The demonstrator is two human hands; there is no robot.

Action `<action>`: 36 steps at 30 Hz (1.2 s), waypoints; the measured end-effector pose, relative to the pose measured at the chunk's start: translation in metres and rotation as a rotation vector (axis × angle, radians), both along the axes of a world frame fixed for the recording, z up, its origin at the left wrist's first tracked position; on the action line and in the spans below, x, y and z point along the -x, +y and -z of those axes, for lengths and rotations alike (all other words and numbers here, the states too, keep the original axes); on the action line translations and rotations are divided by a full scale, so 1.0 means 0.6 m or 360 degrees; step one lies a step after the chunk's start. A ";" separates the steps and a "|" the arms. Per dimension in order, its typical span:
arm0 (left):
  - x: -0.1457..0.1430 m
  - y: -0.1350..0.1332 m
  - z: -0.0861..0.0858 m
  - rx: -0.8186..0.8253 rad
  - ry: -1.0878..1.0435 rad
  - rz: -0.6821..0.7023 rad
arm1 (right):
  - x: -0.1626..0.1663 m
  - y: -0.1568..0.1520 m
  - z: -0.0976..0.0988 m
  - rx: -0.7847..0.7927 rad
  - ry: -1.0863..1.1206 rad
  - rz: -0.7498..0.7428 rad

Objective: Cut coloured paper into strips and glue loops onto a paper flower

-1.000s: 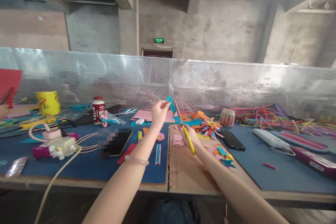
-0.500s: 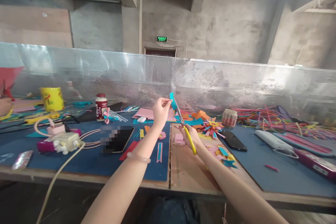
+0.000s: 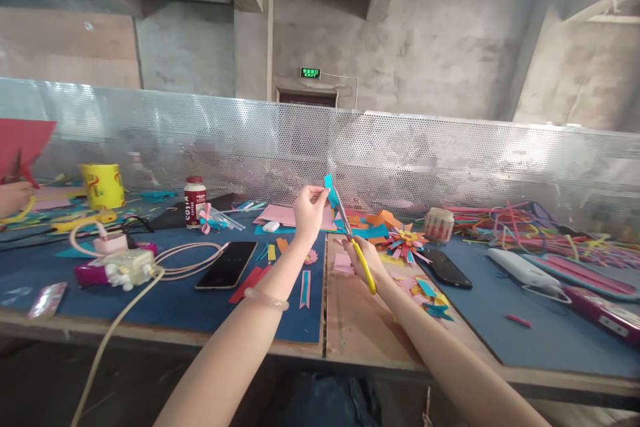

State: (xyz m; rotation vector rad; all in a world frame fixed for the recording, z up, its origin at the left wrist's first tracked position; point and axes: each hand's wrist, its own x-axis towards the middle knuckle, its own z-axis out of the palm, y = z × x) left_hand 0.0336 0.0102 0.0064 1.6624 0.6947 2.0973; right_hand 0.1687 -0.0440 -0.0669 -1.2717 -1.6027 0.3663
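Between the fingertips of my left hand [image 3: 309, 212] is a small blue paper strip [image 3: 329, 181], held up above the table. My right hand [image 3: 367, 259] grips yellow-handled scissors [image 3: 363, 265]. Their metal blades point up and to the left, meeting the strip's right edge; whether they cut into it cannot be made out. Behind my right hand lies a layered paper flower [image 3: 406, 241] in pink, blue and orange. Below my left wrist, a pink strip with a blue middle [image 3: 305, 290] rests on the blue mat.
Left are a phone [image 3: 227, 265], a power adapter with cables [image 3: 131, 267], a coffee bottle [image 3: 195, 202] and a yellow tin [image 3: 103, 185]. Another person's hand [image 3: 15, 199] shows at the far left. Right are a second phone [image 3: 447, 268], a jar [image 3: 439, 224] and coloured pipe cleaners [image 3: 520, 230].
The view has shifted slightly. My hands, the blue strip and the scissors keep nearly the same pose. At the far left, the other person's red paper has moved a little.
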 end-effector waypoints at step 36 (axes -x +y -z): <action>-0.005 -0.010 0.000 -0.0027 -0.0058 0.0029 | -0.003 0.012 0.007 -0.0077 -0.0104 0.0084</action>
